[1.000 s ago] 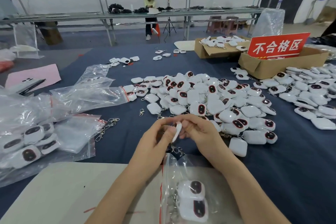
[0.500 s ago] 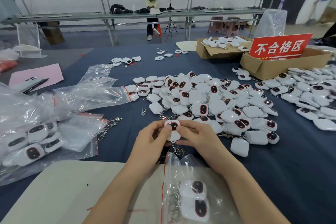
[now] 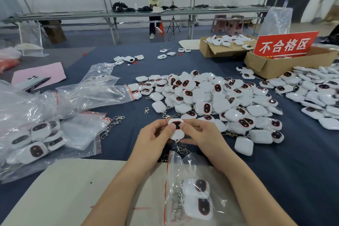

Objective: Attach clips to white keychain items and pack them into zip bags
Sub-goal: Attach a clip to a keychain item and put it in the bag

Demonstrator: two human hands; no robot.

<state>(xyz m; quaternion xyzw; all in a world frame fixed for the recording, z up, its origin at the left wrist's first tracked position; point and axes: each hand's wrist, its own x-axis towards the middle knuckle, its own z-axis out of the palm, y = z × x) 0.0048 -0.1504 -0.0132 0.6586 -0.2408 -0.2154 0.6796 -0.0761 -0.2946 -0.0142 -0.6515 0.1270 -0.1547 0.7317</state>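
Note:
My left hand point(image 3: 156, 139) and my right hand point(image 3: 200, 137) pinch one white keychain item point(image 3: 176, 129) between them, its dark face turned up toward me. A metal clip point(image 3: 180, 149) dangles from its lower end. Right below, on the beige board, lies an open zip bag point(image 3: 190, 189) with two white keychain items and their clips inside. A large pile of white keychain items point(image 3: 211, 101) covers the blue cloth beyond my hands. Loose metal clips point(image 3: 111, 124) lie to the left.
Filled and empty zip bags point(image 3: 45, 130) crowd the left side. Another spread of keychain items point(image 3: 315, 97) lies at the right. Two cardboard boxes point(image 3: 275, 64) with a red sign point(image 3: 284, 45) stand at the back right. A phone and pen point(image 3: 33, 82) rest on pink paper.
The keychain item was edge-on between my fingers; it has been turned so its dark face points up. Both hands stayed close together over the bag.

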